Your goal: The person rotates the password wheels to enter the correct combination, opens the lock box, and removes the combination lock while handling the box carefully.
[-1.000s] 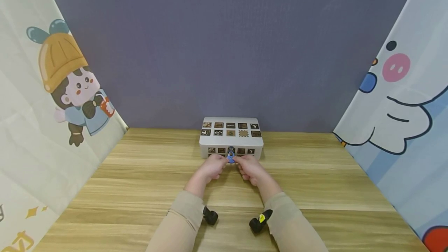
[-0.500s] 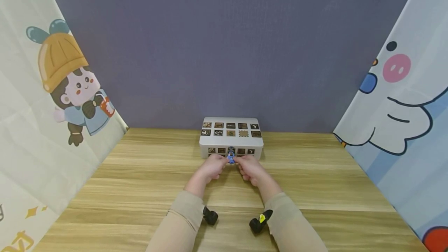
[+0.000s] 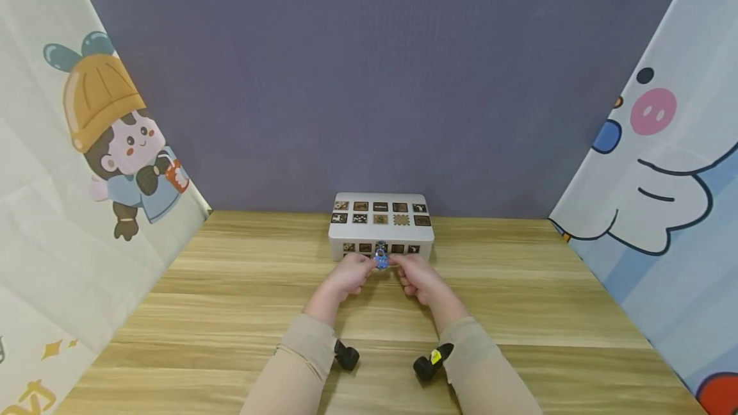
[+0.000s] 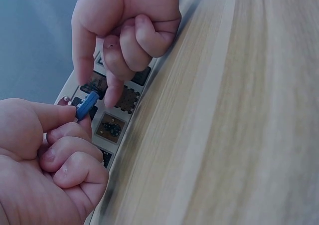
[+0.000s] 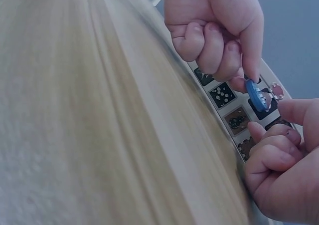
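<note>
A small blue padlock with a row of dials hangs at the metal latch on the front of a white box. My left hand pinches the padlock by its side between thumb and index finger, the other fingers curled in. Just right of it is my right hand. In the right wrist view its thumb and index finger are spread apart beside the padlock, with a gap between them, while the remaining fingers are folded toward the palm.
Small dark and brown square pictures cover the box lid and front. The box stands at the back of a wood-grain table, close to a grey-blue wall. Cartoon-printed curtains flank both sides. Black wrist cameras sit below the sleeves.
My right thumb and index finger have come off the padlock, and that hand has shifted slightly right. The padlock is turned a little in my left hand, which keeps its place.
</note>
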### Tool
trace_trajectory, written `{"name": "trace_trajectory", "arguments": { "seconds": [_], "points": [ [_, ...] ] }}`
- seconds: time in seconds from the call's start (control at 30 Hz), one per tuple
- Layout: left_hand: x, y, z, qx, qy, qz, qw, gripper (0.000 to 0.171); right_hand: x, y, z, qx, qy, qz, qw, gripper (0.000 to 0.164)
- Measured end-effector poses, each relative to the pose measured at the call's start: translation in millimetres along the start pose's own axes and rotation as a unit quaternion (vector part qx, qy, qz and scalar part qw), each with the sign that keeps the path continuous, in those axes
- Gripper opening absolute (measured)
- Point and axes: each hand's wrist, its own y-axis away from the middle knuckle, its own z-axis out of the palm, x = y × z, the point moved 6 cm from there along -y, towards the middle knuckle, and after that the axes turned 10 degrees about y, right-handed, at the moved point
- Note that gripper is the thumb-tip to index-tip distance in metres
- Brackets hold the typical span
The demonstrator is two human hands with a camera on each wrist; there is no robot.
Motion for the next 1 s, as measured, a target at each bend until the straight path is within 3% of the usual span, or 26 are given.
{"name": "trace_trajectory", "arguments": {
  "seconds": [0.47,0.73,1.0],
  "points": [
    [-1.9,-2.7,1.7,-0.001,0.004,-0.011,0.9999,0.031,-6.3,1.5,-9.3,0.011,-0.020,0.009,1.000,0.035],
    [-1.5,-2.5,2.5,-0.009,0.006,-0.009,0.9999,0.032,-8.1,2.2,-7.7,0.016,0.001,-0.001,1.000,0.033],
    [-0.7,-0.6,2.5,-0.014,0.010,-0.002,0.9999,0.031,-9.2,4.4,-2.5,0.014,0.043,-0.028,0.999,0.043]
  ]
}}
